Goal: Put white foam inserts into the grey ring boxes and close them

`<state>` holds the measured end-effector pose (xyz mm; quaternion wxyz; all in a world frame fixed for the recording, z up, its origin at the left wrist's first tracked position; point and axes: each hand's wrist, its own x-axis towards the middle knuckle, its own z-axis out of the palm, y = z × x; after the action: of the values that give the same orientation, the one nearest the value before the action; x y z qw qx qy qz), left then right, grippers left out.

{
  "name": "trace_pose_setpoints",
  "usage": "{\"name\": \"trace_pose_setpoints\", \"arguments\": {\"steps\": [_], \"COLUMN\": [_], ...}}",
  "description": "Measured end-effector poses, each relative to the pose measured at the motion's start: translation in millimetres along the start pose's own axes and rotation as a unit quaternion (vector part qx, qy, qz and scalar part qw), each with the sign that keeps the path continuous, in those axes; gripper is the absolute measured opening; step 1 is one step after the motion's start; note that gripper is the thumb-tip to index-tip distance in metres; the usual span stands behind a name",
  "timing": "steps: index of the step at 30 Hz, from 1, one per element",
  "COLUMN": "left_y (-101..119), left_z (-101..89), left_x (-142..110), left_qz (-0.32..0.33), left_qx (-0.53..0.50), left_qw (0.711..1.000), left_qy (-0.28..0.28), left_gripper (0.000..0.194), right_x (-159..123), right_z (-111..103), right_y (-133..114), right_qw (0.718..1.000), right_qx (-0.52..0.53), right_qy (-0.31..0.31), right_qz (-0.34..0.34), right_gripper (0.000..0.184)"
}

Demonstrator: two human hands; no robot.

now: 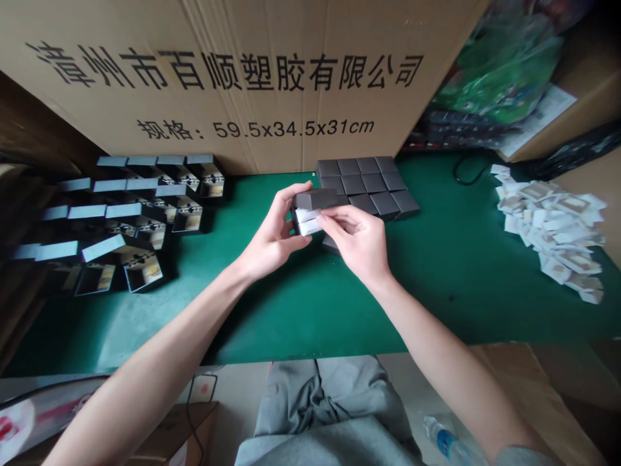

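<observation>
My left hand [270,234] grips a small dark box [315,198] with its lid raised, above the middle of the green table. White padding [308,220] shows in the box's opening. My right hand [359,241] has its thumb and fingers pinched at the right edge of that white padding. Just below the hands, another dark box [330,243] is partly hidden. Behind them lies a block of closed dark boxes [371,184] in rows. Over on the left, several open dark boxes [144,268] stand in rows with lids up.
A heap of white inserts [553,223] lies at the right of the green table [286,323]. A large printed carton [233,97] stands along the back. Green plastic bags [504,71] and a dark cable [468,178] are at the back right. A plastic bottle [449,443] is below the table.
</observation>
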<state>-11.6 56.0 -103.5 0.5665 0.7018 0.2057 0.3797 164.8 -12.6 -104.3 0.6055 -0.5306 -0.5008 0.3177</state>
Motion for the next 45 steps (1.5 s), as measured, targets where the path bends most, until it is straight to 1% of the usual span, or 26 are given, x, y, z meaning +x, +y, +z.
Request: {"name": "trace_pose_setpoints", "arguments": {"steps": [5, 12, 14, 18, 21, 23, 26, 29, 34, 38, 42, 45], "left_y": [4.1, 3.0, 2.6, 2.3, 2.3, 2.3, 2.6, 3.4, 4.8, 6.7, 9.3, 8.1], "left_z": [5.7, 7.6, 7.4, 7.0, 6.7, 6.5, 6.4, 7.1, 7.5, 6.5, 5.8, 3.4], "left_x": [-1.6, -2.5, -2.4, -3.0, -3.4, -3.2, -2.5, -2.1, -2.4, -3.0, -3.1, -2.2], "left_qz": [0.009, 0.012, 0.011, 0.006, -0.001, 0.002, 0.011, 0.015, 0.011, 0.004, -0.01, -0.015], "left_qx": [0.018, 0.009, 0.006, -0.015, -0.029, -0.03, -0.023, -0.028, -0.025, -0.031, -0.045, -0.053], "left_qw": [1.0, 1.0, 1.0, 1.0, 1.0, 1.0, 1.0, 0.999, 1.0, 0.999, 0.999, 0.998], "left_qy": [0.002, 0.008, 0.012, 0.011, 0.009, 0.011, 0.013, 0.003, -0.015, -0.019, -0.005, 0.011], "left_gripper": [0.078, 0.077, 0.077, 0.079, 0.079, 0.077, 0.067, 0.06, 0.058, 0.057, 0.054, 0.056], "right_x": [3.9, 7.4, 7.1, 4.0, 1.8, 1.4, 2.1, 3.4, 4.6, 3.4, 2.9, 3.2], "right_z": [1.4, -2.7, -3.0, -0.7, 1.2, 1.7, 1.6, 0.8, -0.7, -0.9, -1.3, -1.7], "right_y": [-2.1, 0.4, 1.5, 4.7, 6.6, 5.7, 2.1, -0.3, 1.4, 3.4, 3.2, 1.4], "right_qw": [0.999, 0.998, 0.998, 0.999, 0.999, 0.999, 0.999, 0.999, 0.999, 0.999, 0.999, 0.999], "right_qx": [0.046, 0.061, 0.058, 0.029, 0.012, 0.011, 0.027, 0.037, 0.037, 0.004, -0.007, 0.008], "right_qy": [0.007, -0.03, -0.031, -0.009, -0.006, -0.013, -0.008, -0.003, -0.023, -0.031, -0.025, -0.035], "right_qz": [0.019, 0.016, 0.013, -0.02, -0.042, -0.037, -0.023, -0.015, -0.008, -0.016, -0.038, -0.032], "right_gripper": [0.035, 0.044, 0.045, 0.041, 0.04, 0.041, 0.042, 0.045, 0.051, 0.048, 0.042, 0.042]}}
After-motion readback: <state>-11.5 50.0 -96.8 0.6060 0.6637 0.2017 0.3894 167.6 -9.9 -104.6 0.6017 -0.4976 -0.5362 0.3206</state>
